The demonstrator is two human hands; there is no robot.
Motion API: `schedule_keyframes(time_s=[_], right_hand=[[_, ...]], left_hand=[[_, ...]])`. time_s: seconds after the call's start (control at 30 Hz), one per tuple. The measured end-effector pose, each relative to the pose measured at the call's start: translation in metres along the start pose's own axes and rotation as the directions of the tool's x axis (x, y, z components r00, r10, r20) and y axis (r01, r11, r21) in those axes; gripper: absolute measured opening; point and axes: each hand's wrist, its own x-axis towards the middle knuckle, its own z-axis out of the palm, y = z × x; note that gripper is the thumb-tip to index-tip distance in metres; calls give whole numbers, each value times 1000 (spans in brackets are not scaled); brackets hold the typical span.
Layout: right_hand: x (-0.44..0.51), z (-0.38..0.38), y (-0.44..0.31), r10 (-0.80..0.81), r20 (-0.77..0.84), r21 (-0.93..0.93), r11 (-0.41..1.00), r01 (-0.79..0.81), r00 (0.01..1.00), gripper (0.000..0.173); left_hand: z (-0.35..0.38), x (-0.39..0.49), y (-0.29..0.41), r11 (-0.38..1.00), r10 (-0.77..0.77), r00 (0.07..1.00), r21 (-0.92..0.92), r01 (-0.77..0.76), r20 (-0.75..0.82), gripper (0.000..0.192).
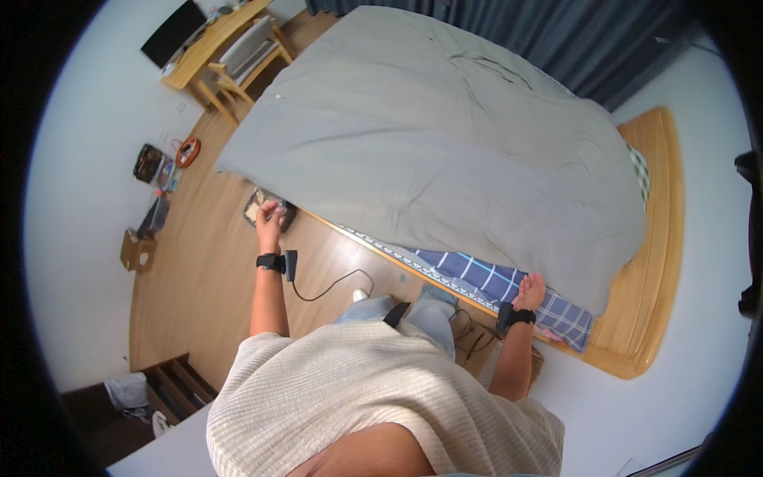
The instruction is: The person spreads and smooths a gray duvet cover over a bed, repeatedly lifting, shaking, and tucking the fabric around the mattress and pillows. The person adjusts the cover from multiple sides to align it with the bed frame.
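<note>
A grey bed cover point(429, 137) lies rumpled over the bed in front of me. My left hand point(270, 223) is raised beyond the bed's near left corner, fingers loosely curled and apart, with nothing visible between them. In the picture it overlaps a small dark-rimmed container point(250, 213) on the floor. My right hand point(529, 291) is at the cover's near edge, by the headboard end, over blue checked bedding point(471, 271). Its fingers reach toward the grey cloth; whether they grip it is unclear. Both wrists wear black straps with small devices.
A wooden headboard point(650, 286) stands at right against the wall. Under my right arm is a cardboard box point(477, 352) with cables. Bins point(152, 164) line the left wall. Farther back are a wooden desk point(208, 47) and a chair point(250, 53). Dark slatted furniture point(179, 381) is at lower left.
</note>
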Motion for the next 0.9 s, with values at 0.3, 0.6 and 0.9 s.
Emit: schedule_keyframes(time_s=[0.3,0.6,0.9], right_hand=[[-124,90,83,-24,104,-330,942,57,994,22],[-163,193,157,26,245,-458,884,93,969,24],[-210,328,273,36,330,-412,904,109,943,22]], left_hand=[[-212,5,-35,986,-153,978,-82,142,-144,21],[-322,37,-47,973,-226,916,-122,196,-333,22],[-395,155,-30,981,-175,919,-137,135,-354,21]])
